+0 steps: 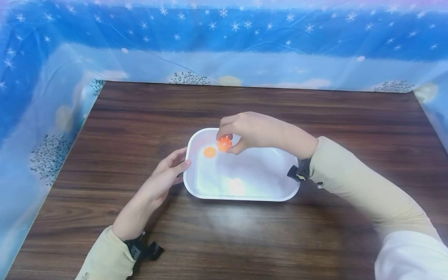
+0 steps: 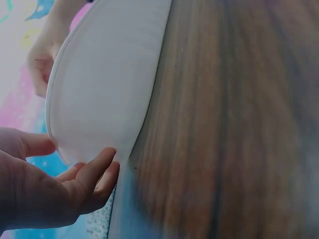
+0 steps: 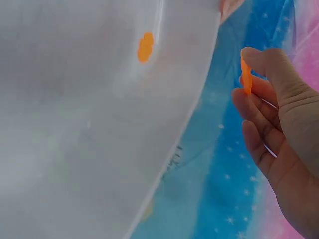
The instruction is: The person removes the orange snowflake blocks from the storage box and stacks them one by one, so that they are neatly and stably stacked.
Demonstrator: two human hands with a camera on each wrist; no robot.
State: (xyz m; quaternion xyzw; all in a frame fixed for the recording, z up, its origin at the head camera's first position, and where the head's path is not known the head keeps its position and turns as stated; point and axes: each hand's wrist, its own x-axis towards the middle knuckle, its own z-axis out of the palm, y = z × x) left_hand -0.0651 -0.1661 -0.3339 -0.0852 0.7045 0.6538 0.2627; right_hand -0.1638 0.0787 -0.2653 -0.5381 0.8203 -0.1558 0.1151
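A white plastic basin point(image 1: 259, 175) with rounded corners sits on the table. My left hand point(image 1: 171, 167) holds its left end, thumb at the rim and fingers against the outer wall, as the left wrist view point(image 2: 75, 184) of that hand shows. Over the basin's far left part, my right hand point(image 1: 245, 130) pinches a thin orange disc point(image 1: 224, 144) with a scalloped edge between thumb and fingers. Edge-on in the right wrist view, this disc point(image 3: 246, 74) is held above the rim. A similar orange disc point(image 1: 209, 152) lies inside the basin, near its left end.
Dark wood-grain table point(image 1: 224, 241) surrounds the basin. A blue and white snowflake-patterned cloth point(image 1: 224, 35) hangs behind the table and along its sides. Black wrist-worn devices point(image 1: 299, 172) sit at both sleeves, the right one overlapping the basin's right end in the head view.
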